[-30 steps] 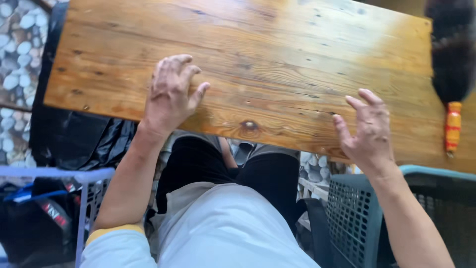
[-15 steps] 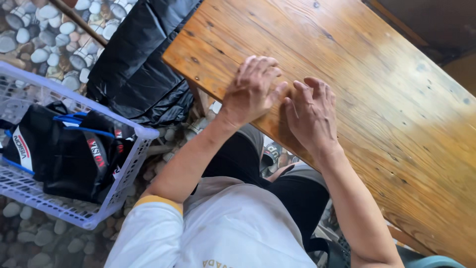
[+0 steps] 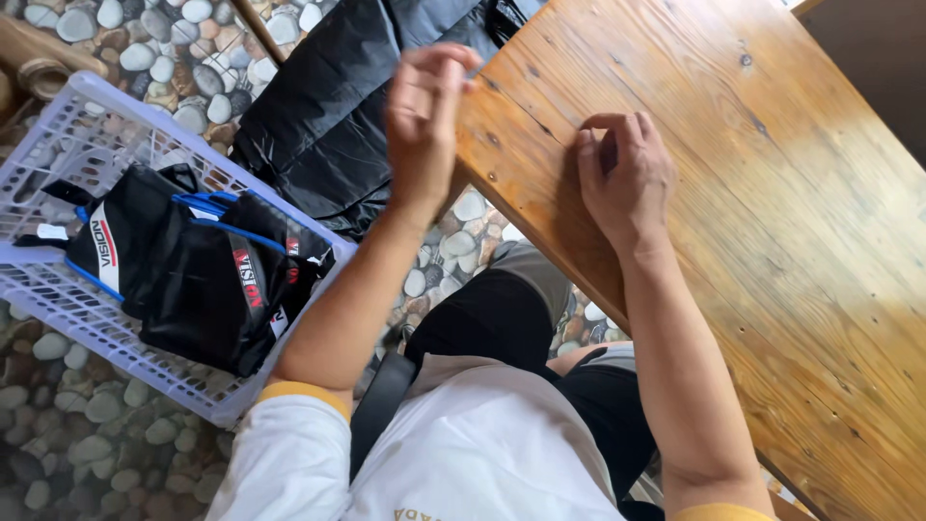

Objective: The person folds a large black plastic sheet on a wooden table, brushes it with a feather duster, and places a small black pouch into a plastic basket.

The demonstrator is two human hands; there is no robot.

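- Head view looks straight down past a white shirt with yellow cuffs, onto two bare forearms.
- Farthest to the left of the hands sits a white plastic basket (image 3: 58, 289) on a pebble floor (image 3: 77, 444); its open lattice wall leans toward the person, so what it holds stays within arm's reach.
- Inside it lie folded black bags (image 3: 207, 280) with blue straps, piled loosely rather than stacked.
- Just left of the raised hand, a black plastic sheet (image 3: 333, 106) is slumped on the pebbles against the table's corner.
- Left hand (image 3: 424, 116) is lifted off the wood at the table's near corner, fingers curled together and blurred; whether it pinches anything I cannot tell.
- Right hand (image 3: 625, 174) rests knuckles-up on the wooden table (image 3: 772, 222), just to the right of the left hand, fingers bent under as if pressing or picking at the surface. Nothing shows in its grasp, though the fingertips hide what may lie beneath.
- To the right of both hands the varnished planks run on with only knots and grain showing.
- Below the hands, the person's dark shorts show that they sit close against the table edge.
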